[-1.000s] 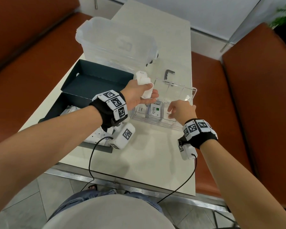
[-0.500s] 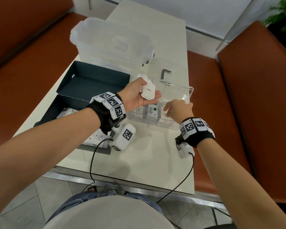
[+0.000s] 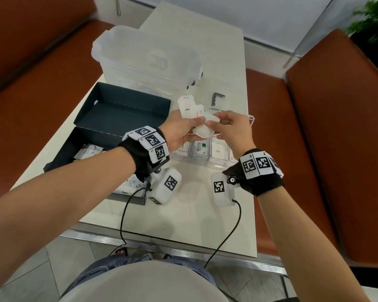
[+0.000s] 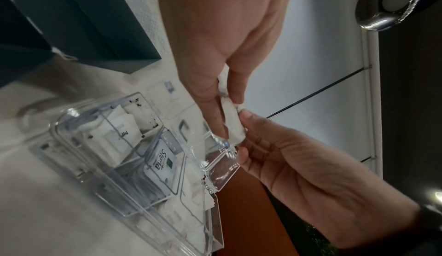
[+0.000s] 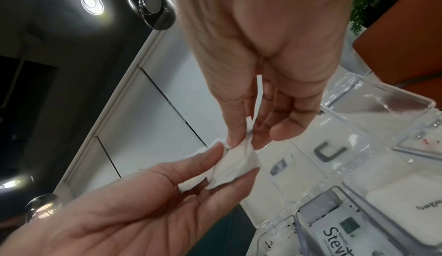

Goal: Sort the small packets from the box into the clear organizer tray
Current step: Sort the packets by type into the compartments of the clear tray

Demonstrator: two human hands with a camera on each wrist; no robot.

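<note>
Now, head view: left hand (image 3: 179, 129) clutches a fan of white packets (image 3: 191, 110) above the clear organizer tray (image 3: 207, 159), right hand (image 3: 231, 129) pinching the nearest one, dark box (image 3: 109, 136) off left | left wrist: pinched packet (image 4: 233, 125) stands on edge over tray compartments | right wrist: thumb and forefinger clamp that packet's corner; only here a "Sugar" slot shows close beside.
</note>
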